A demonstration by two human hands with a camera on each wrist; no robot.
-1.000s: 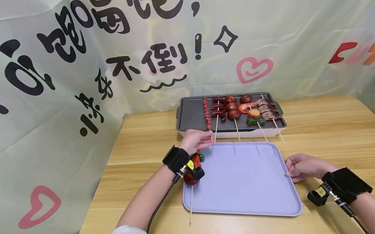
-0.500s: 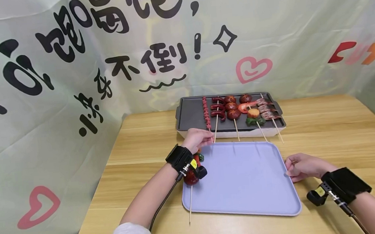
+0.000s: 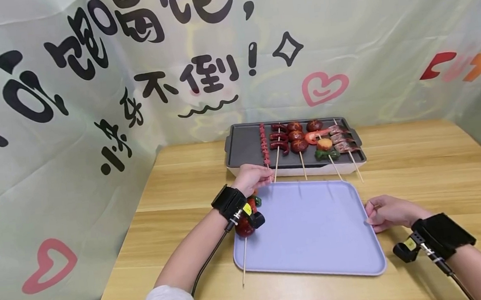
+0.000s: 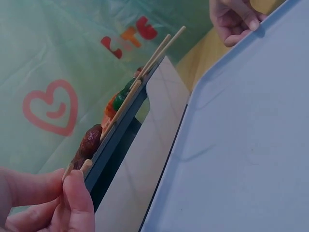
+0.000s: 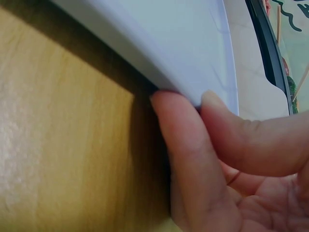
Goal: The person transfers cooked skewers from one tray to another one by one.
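In the head view my left hand (image 3: 252, 179) pinches the stick end of a skewer of small red pieces (image 3: 264, 143), which lies on the dark grill plate (image 3: 244, 147). The left wrist view shows thumb and finger on that thin stick (image 4: 67, 172), beside another stick's end. My right hand (image 3: 391, 212) holds the right rim of a pale lavender tray (image 3: 314, 229), thumb over the edge and a finger against its side. Along the tray's left side lies a skewer with a mushroom cap (image 3: 244, 228) and red and green pieces, partly hidden behind my left wrist.
Right of the red skewer, the grill plate carries a sausage-like skewer (image 3: 279, 140), a mushroom skewer (image 3: 298, 138), a mixed skewer with shrimp (image 3: 325, 144) and a meat skewer (image 3: 343, 142). Their sticks overhang the front. A printed cloth (image 3: 225, 66) hangs behind the wooden table (image 3: 170, 221).
Over the last second my left wrist has shifted slightly to the right, still pinching the stick. The right hand keeps its hold on the tray, and the skewers have not visibly moved.
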